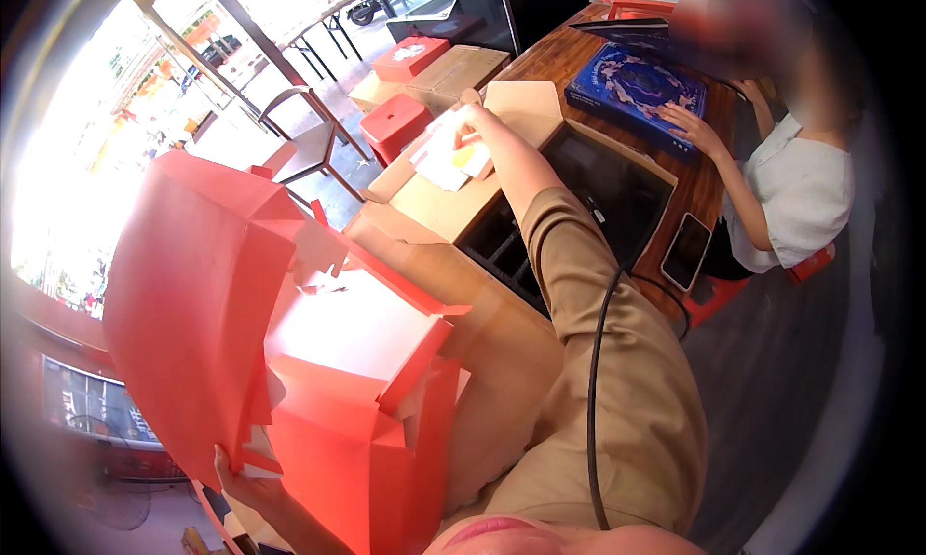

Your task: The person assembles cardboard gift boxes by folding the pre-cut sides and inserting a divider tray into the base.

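My left hand (pixel 243 480) grips the lower edge of a large red cardboard box (pixel 183 295), which stands tilted at the left. Beside it lies another red box (pixel 323 439), open, with a white inside and loose flaps. My right hand (pixel 470 123) reaches far forward over an open brown carton (pixel 424 208). Its fingers are bent down onto white paper pieces (pixel 442 169) on the carton's flap, and a small yellow patch shows there. Black dividers (pixel 497 242) and a dark flat panel (pixel 603 193) fill the carton.
A co-worker's hand (pixel 687 126) rests on a blue patterned box (pixel 627 92) on the wooden table. A phone (pixel 687 251) lies near the table edge. Beyond are a red stool (pixel 394 126), a chair (pixel 307 135) and closed cartons (pixel 453 78). A black cable (pixel 593 381) crosses my right arm.
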`<state>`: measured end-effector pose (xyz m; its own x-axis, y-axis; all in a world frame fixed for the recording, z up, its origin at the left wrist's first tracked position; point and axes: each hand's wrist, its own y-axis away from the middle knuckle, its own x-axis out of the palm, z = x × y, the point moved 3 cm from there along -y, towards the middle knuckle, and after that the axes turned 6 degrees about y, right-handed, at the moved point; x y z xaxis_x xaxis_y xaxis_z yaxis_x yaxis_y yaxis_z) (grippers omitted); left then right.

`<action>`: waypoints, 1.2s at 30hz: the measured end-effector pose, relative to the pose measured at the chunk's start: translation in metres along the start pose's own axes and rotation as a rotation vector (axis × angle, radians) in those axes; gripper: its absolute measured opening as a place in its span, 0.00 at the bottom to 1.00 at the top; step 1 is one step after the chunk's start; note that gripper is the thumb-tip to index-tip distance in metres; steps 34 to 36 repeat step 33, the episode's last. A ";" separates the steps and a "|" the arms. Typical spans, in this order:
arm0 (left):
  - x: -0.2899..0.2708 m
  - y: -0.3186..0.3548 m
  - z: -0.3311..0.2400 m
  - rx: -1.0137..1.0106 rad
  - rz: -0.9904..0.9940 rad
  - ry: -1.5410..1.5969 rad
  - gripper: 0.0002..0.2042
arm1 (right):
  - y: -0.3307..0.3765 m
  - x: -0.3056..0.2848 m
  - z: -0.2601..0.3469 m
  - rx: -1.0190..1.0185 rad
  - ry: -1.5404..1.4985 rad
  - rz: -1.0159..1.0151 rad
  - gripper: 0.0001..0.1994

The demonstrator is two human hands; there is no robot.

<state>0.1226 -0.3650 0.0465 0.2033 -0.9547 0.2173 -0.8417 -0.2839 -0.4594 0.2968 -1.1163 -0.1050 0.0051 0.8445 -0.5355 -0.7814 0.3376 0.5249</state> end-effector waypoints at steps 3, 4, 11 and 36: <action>-0.010 -0.008 0.012 0.073 0.160 -0.064 0.23 | -0.030 -0.002 0.001 -0.137 -0.140 -0.081 0.29; -0.014 -0.017 0.024 -0.040 0.105 0.092 0.23 | -0.041 -0.010 -0.008 -0.216 -0.178 -0.245 0.30; 0.015 -0.045 -0.025 0.602 0.290 -0.541 0.17 | 0.040 0.024 0.079 -0.555 -0.862 -0.428 0.39; 0.325 0.084 0.030 -0.751 0.778 0.607 0.17 | 0.298 0.335 0.053 -0.933 -0.641 -0.129 0.59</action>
